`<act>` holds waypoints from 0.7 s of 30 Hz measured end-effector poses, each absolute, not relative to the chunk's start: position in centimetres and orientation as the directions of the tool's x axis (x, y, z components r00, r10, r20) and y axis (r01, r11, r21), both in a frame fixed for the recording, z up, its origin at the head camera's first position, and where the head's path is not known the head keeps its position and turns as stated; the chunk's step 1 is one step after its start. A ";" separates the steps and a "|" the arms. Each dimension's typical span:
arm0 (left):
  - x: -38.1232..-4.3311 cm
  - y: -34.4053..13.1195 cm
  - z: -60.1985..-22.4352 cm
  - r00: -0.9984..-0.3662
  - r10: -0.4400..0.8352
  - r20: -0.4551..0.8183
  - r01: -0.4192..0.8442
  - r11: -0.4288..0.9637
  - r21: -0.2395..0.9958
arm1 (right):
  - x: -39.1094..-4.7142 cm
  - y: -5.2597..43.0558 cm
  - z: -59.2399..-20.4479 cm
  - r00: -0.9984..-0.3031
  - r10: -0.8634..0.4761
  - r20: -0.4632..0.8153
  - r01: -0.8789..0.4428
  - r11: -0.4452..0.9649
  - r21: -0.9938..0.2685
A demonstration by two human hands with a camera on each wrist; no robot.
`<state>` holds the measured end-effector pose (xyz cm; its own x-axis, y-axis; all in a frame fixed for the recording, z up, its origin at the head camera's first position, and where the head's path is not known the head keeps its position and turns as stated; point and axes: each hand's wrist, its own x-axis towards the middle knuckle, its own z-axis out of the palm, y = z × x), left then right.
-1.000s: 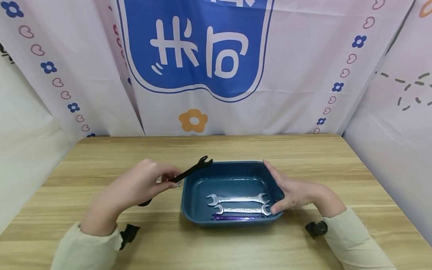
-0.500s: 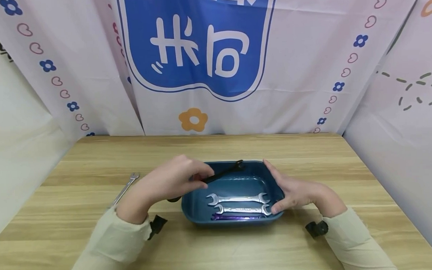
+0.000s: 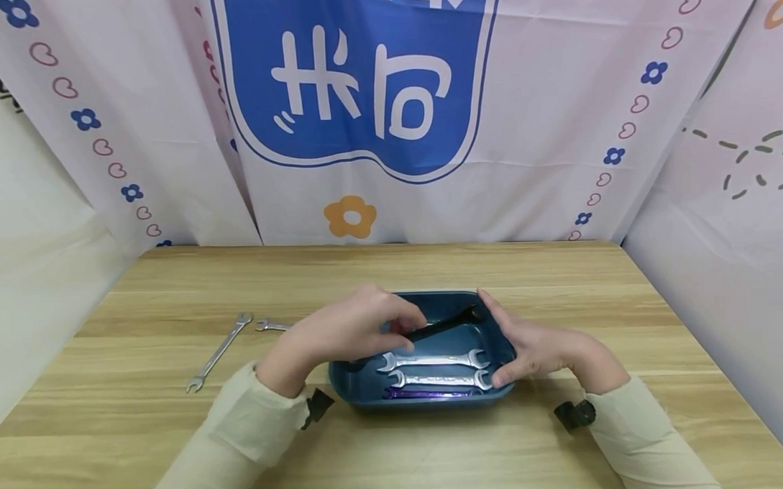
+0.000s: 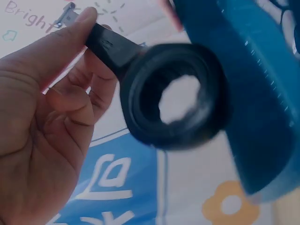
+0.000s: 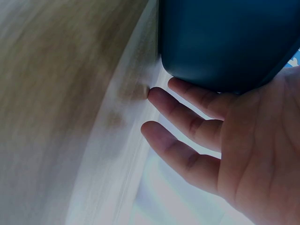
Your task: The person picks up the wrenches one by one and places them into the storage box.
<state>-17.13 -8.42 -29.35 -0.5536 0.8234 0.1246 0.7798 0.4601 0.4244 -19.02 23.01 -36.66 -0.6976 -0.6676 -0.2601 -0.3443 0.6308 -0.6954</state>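
In the head view, my left hand (image 3: 358, 325) holds a black combination wrench (image 3: 442, 327) by its shank over the dark blue bin (image 3: 423, 403). The wrench's ring end (image 4: 131, 101) faces the left wrist camera, large and close. Inside the bin lie two silver open-end wrenches, the farther one (image 3: 428, 360) and the nearer one (image 3: 435, 380), with a purple wrench (image 3: 429, 394) along the front wall. My right hand (image 3: 540, 349) rests against the bin's right end, thumb over the rim. Its other fingers (image 5: 187, 122) are spread and fairly straight outside the wall.
Left of the bin, a silver wrench (image 3: 217, 355) lies slanted on the wooden table (image 3: 405, 460). Another silver wrench (image 3: 273, 325) is partly hidden behind the left hand. A printed cloth (image 3: 543, 124) hangs behind the table, and more cloth covers both sides.
My left hand has carried the black wrench rightward and down, from the bin's left side to over its inside. The silver wrenches on the left have come into view. My right hand has stayed put.
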 end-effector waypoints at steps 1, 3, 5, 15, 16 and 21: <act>-17.2 -8.3 -29.5 -0.558 0.822 0.115 0.770 0.460 0.442 | -19.1 23.0 -36.7 -0.696 -0.669 -0.261 -0.346 0.631 -0.694; -17.4 -8.2 -30.0 -0.560 0.822 0.100 0.755 0.457 0.470 | -19.1 23.0 -36.6 -0.695 -0.670 -0.260 -0.348 0.631 -0.693; -17.5 -8.0 -30.4 -0.565 0.821 0.081 0.743 0.464 0.483 | -19.1 23.1 -36.7 -0.694 -0.672 -0.258 -0.353 0.630 -0.692; -18.1 -7.3 -32.5 -0.590 0.806 -0.051 0.669 0.523 0.528 | -19.0 23.2 -36.7 -0.696 -0.673 -0.251 -0.350 0.623 -0.700; -18.2 -7.3 -32.7 -0.595 0.801 -0.068 0.657 0.533 0.534 | -19.1 23.1 -36.7 -0.695 -0.675 -0.247 -0.354 0.620 -0.700; -18.6 -7.1 -33.7 -0.598 0.794 -0.111 0.624 0.548 0.557 | -19.2 23.2 -36.8 -0.690 -0.684 -0.236 -0.364 0.611 -0.703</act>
<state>-18.58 -7.12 -33.67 -0.5977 0.7940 -0.1111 0.6244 0.5479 0.5568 -19.17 23.20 -36.83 -0.6904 -0.6838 -0.2363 -0.3641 0.6106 -0.7033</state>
